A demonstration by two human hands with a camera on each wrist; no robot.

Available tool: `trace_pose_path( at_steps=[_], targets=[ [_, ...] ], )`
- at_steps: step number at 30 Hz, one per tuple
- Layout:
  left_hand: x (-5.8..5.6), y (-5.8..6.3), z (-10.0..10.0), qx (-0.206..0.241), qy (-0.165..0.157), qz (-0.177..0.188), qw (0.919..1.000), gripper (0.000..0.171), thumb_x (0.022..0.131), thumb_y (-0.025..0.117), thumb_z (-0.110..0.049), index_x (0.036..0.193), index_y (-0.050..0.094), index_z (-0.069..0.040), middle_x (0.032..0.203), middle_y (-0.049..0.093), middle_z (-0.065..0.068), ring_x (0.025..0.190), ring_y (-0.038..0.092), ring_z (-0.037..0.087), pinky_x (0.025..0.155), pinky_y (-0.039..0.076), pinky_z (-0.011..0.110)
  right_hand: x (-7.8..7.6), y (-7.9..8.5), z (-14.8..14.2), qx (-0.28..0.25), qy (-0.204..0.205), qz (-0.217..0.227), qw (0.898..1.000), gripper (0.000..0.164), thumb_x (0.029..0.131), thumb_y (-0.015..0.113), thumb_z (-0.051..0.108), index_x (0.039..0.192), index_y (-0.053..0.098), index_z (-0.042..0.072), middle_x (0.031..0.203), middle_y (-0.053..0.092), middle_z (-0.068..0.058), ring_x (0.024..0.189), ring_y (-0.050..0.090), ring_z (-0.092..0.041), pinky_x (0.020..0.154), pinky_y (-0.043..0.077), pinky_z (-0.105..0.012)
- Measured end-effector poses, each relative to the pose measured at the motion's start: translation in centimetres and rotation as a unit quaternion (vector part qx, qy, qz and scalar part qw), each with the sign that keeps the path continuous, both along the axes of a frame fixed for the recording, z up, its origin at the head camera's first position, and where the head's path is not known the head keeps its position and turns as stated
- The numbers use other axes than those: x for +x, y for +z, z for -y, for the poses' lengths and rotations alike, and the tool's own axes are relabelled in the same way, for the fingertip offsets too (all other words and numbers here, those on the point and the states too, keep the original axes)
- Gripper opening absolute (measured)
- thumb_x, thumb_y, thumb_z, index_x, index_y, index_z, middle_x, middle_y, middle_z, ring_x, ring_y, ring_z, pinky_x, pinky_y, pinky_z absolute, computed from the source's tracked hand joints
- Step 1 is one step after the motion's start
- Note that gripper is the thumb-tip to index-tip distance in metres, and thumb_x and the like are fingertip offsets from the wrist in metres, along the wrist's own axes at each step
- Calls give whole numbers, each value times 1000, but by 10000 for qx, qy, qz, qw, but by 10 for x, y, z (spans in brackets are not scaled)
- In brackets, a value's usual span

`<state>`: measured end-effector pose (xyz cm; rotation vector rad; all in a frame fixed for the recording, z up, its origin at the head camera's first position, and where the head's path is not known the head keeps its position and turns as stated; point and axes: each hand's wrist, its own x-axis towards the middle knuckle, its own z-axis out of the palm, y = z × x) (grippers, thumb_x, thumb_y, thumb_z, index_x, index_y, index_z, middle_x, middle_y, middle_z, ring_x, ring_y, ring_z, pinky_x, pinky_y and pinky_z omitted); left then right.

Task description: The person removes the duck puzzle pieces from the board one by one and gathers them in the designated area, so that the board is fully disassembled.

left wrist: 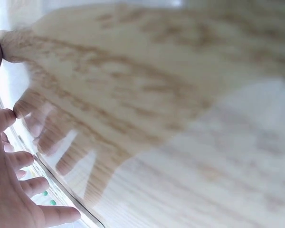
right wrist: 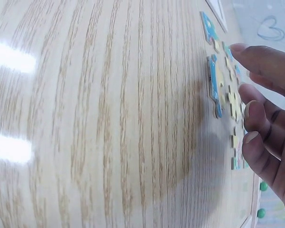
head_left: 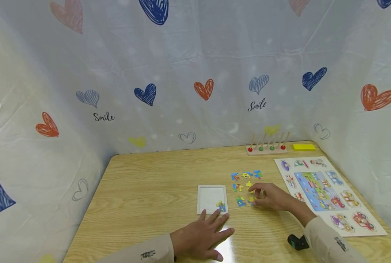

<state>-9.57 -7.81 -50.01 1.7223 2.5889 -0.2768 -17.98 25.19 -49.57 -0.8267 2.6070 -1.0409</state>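
Note:
A white square puzzle tray [head_left: 208, 195] lies on the table with a blue-and-yellow jigsaw piece [head_left: 221, 206] in its lower right corner. My left hand [head_left: 203, 235] rests with fingers spread, its fingertips at the tray's near edge. To the right of the tray, several loose jigsaw pieces [head_left: 247, 175] are laid out in rows. Over the right side of these rows is my right hand [head_left: 272, 197], fingers loosely bent. In the right wrist view its fingers [right wrist: 256, 116] hover beside the pieces, with a gap between thumb and fingers and nothing seen held.
A large picture puzzle board [head_left: 320, 191] covers the table's right side. Behind it are a wooden peg stand [head_left: 267, 150] with red and green beads and a yellow block [head_left: 304, 147]. A small black object [head_left: 297, 242] lies by the right sleeve.

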Motion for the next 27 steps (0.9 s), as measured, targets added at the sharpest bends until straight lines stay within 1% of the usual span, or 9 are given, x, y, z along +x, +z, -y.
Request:
trace_pose_path(
  at_steps=[3, 6, 9, 13, 16, 22, 27],
  targets=[
    [0, 0, 1, 49, -15, -39, 10000, 75, 98, 30, -72, 158, 34, -25, 163, 30, 14, 147, 35, 40, 99, 49, 59, 0, 0, 1, -2, 20, 53, 10000, 36, 91, 76, 19, 121, 65, 0, 90, 62, -2, 60, 43, -1, 57, 43, -22],
    [-3, -1, 4, 128, 36, 29, 9999, 75, 99, 32, -71, 157, 34, -24, 163, 30, 15, 147, 35, 41, 101, 47, 60, 0, 1, 2, 17, -12, 127, 9999, 36, 91, 75, 20, 121, 65, 2, 91, 62, 0, 59, 43, -2, 57, 44, -22],
    [-7, 0, 10, 150, 167, 172, 9996, 75, 99, 32, -71, 158, 33, -24, 164, 29, 16, 147, 34, 42, 103, 46, 60, 0, 1, 4, -33, 1, 160, 9999, 35, 92, 75, 19, 120, 65, 1, 91, 62, -1, 59, 43, -2, 56, 44, -22],
    [-12, 3, 18, 79, 456, 434, 9980, 77, 98, 31, -71, 160, 29, -25, 166, 24, 16, 149, 30, 42, 106, 43, 62, 1, 2, 10, -69, 57, 202, 9998, 35, 93, 74, 19, 121, 65, 1, 93, 63, -4, 59, 43, -3, 56, 43, -23],
    [-16, 4, 24, 43, 660, 589, 9961, 78, 98, 30, -72, 161, 26, -26, 166, 21, 16, 150, 27, 42, 107, 41, 63, 1, 4, 16, 9, 126, 189, 9997, 35, 94, 73, 21, 122, 66, 2, 94, 63, -2, 59, 43, -4, 58, 43, -23],
    [-20, 3, 32, -38, 862, 710, 9937, 78, 98, 30, -73, 161, 24, -28, 167, 19, 16, 151, 25, 43, 107, 41, 63, 1, 6, 26, 122, 297, 94, 9994, 34, 94, 72, 24, 121, 66, 3, 92, 62, 6, 59, 43, -1, 58, 43, -22],
    [-20, 2, 36, -92, 982, 921, 9909, 78, 97, 32, -72, 162, 21, -30, 168, 17, 16, 151, 24, 44, 107, 40, 64, 2, 11, 33, 85, 249, 152, 9995, 34, 94, 72, 22, 121, 67, 2, 93, 62, 4, 58, 42, -3, 57, 43, -22]
  ],
)
